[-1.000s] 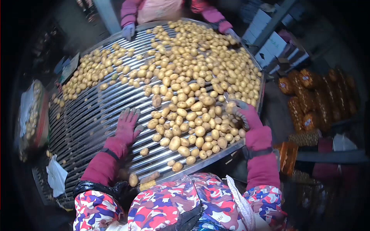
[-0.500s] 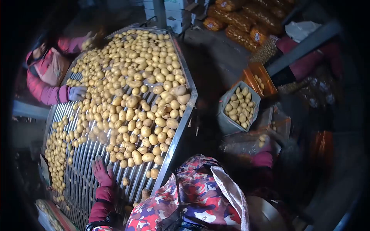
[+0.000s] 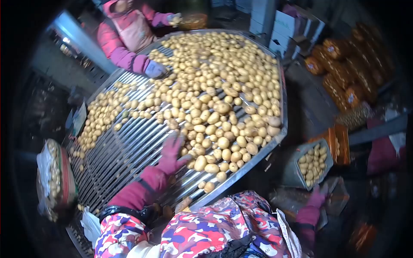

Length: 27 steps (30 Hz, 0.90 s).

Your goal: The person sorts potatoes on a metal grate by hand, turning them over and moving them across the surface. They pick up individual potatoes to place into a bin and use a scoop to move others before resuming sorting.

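A slatted metal sorting table [image 3: 129, 146] carries a thick spread of yellow potatoes [image 3: 215, 94]. My left hand [image 3: 172, 154], in a magenta glove, lies flat and open on the slats at the near edge of the potato heap, touching the nearest potatoes. My right hand [image 3: 317, 198], also gloved, hangs low beside the table on the right, fingers spread, just below a grey crate of potatoes [image 3: 310, 164]. It holds nothing that I can see. My patterned jacket fills the bottom of the view.
Across the table a person in a pink jacket [image 3: 129, 38] has a gloved hand [image 3: 155, 69] on the potatoes. Orange mesh sacks [image 3: 340, 73] and white boxes [image 3: 292, 26] stand at the right. A filled bag [image 3: 53, 180] hangs at the left.
The view has swung back toward the table. My left hand slid forward to the potato heap. My right hand has come into view low beside the grey crate.
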Tool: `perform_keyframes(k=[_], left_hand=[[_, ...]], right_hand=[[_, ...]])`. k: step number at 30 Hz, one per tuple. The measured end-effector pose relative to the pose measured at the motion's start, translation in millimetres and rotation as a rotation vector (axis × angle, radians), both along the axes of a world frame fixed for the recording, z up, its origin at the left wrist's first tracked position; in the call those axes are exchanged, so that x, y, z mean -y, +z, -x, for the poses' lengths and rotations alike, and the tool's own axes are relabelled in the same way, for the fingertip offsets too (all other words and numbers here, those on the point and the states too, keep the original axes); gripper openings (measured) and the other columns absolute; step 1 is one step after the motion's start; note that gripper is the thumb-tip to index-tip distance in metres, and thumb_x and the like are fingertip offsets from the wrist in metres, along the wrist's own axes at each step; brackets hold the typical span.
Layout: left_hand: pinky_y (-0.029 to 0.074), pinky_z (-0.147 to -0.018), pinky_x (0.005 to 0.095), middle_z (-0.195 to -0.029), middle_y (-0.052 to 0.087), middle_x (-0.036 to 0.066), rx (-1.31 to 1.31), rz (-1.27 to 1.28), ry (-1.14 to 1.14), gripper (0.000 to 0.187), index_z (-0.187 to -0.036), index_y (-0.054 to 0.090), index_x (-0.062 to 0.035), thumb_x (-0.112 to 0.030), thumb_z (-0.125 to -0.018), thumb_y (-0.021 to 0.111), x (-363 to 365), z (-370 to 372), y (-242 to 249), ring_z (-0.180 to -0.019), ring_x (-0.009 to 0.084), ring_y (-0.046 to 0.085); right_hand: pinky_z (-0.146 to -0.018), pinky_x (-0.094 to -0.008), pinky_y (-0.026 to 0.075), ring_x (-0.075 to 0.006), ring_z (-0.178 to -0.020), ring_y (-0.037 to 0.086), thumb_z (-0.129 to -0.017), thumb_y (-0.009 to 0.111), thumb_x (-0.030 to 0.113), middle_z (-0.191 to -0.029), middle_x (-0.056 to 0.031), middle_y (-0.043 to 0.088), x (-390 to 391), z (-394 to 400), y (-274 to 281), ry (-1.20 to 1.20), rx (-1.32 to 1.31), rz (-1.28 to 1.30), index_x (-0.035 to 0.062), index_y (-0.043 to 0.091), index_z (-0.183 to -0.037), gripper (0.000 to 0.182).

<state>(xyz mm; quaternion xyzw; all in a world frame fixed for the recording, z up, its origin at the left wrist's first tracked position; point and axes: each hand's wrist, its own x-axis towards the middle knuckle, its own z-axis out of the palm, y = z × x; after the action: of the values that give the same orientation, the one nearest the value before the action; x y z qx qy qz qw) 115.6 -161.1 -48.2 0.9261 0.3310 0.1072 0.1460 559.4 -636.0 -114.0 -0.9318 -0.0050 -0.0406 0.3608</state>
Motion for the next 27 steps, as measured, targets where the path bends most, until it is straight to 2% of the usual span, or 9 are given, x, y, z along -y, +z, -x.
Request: perform_keyframes(k=[2,4,6,11,13,15,16,23,27], left_hand=[[0.025,-0.116,0.0599,-0.158,0.030,0.025,-0.124,-0.009,-0.043,0.099,-0.155,0.033,-0.0180,-0.060,-0.075,0.074,-5.1,-21.7,6.2,-0.141,0.0559,0.027],[0.024,-0.115,0.0634,-0.160,0.026,0.024,-0.137,0.033,-0.062,0.105,-0.157,0.031,-0.0236,-0.064,-0.071,0.075,-14.0,-34.1,3.3,-0.141,0.0578,0.024],[0.027,-0.113,0.0645,-0.158,0.029,0.025,-0.134,0.056,-0.080,0.104,-0.156,0.032,-0.0262,-0.066,-0.070,0.074,-20.0,-49.6,10.7,-0.141,0.0582,0.025],[0.028,-0.113,0.0640,-0.158,0.030,0.022,-0.119,0.070,-0.099,0.100,-0.152,0.039,-0.0304,-0.072,-0.067,0.072,-48.0,-100.4,8.3,-0.140,0.0545,0.028],[0.028,-0.113,0.0627,-0.159,0.031,0.020,-0.169,0.096,-0.143,0.102,-0.152,0.040,-0.0301,-0.073,-0.066,0.073,-59.4,-111.1,13.2,-0.140,0.0520,0.030],[0.027,-0.114,0.0616,-0.160,0.030,0.018,-0.142,0.191,-0.137,0.100,-0.151,0.042,-0.0268,-0.069,-0.067,0.073,-67.0,-117.2,15.8,-0.141,0.0482,0.031],[0.028,-0.114,0.0609,-0.159,0.031,0.018,-0.137,0.209,-0.128,0.098,-0.151,0.042,-0.0258,-0.068,-0.068,0.073,-68.9,-119.2,16.2,-0.140,0.0479,0.033],[0.034,-0.106,0.0620,-0.152,0.036,0.021,0.088,-0.084,-0.095,0.057,-0.134,0.058,-0.0223,-0.048,-0.084,0.067,-47.3,-98.0,-14.8,-0.130,0.0491,0.038],[0.030,-0.109,0.0662,-0.154,0.033,0.020,0.144,-0.002,-0.097,0.061,-0.143,0.051,-0.0283,-0.042,-0.086,0.066,-32.9,-81.3,-21.4,-0.132,0.0528,0.035]], right_hand=[[-0.110,-0.0442,0.039,-0.0353,-0.130,0.051,-0.088,0.068,0.020,-0.136,-0.0203,0.056,-92.5,30.0,26.8,0.416,0.323,0.118,0.0040,0.054,-0.138,0.054],[-0.109,-0.0456,0.041,-0.0372,-0.128,0.052,-0.086,0.069,0.017,-0.137,-0.0198,0.055,-182.3,70.5,79.4,0.919,0.357,0.064,0.0050,0.056,-0.136,0.053],[-0.110,-0.0485,0.040,-0.0387,-0.128,0.050,-0.080,0.073,0.017,-0.135,-0.0189,0.055,-241.5,107.9,72.4,1.162,0.543,-0.016,0.0048,0.057,-0.134,0.057],[-0.101,-0.0512,0.040,-0.0386,-0.132,0.040,-0.082,0.073,0.039,-0.136,-0.0152,0.049,-336.2,158.6,97.2,1.597,0.500,0.529,0.0130,0.049,-0.140,0.067],[-0.099,-0.0492,0.043,-0.0356,-0.130,0.043,-0.084,0.071,0.039,-0.132,-0.0152,0.052,-363.9,161.1,110.7,1.657,0.470,0.611,0.0148,0.050,-0.138,0.063],[-0.095,-0.0480,0.046,-0.0381,-0.118,0.052,-0.082,0.072,0.029,-0.121,-0.0182,0.056,-390.2,151.4,110.2,1.648,0.103,0.373,0.0086,0.053,-0.135,0.060],[-0.090,-0.0471,0.048,-0.0371,-0.110,0.055,-0.082,0.071,0.026,-0.114,-0.0173,0.058,-405.0,148.3,114.1,1.616,0.365,0.255,0.0078,0.055,-0.133,0.056],[-0.113,-0.0477,0.037,-0.0405,-0.133,0.045,-0.085,0.071,0.026,-0.137,-0.0116,0.057,-531.8,138.9,33.9,1.607,0.349,-0.068,0.0150,0.060,-0.133,0.051],[-0.118,-0.0532,0.029,-0.0420,-0.147,0.023,-0.088,0.067,0.037,-0.150,-0.0054,0.048,-538.1,151.5,54.9,1.604,0.378,0.338,0.0267,0.052,-0.143,0.058]])
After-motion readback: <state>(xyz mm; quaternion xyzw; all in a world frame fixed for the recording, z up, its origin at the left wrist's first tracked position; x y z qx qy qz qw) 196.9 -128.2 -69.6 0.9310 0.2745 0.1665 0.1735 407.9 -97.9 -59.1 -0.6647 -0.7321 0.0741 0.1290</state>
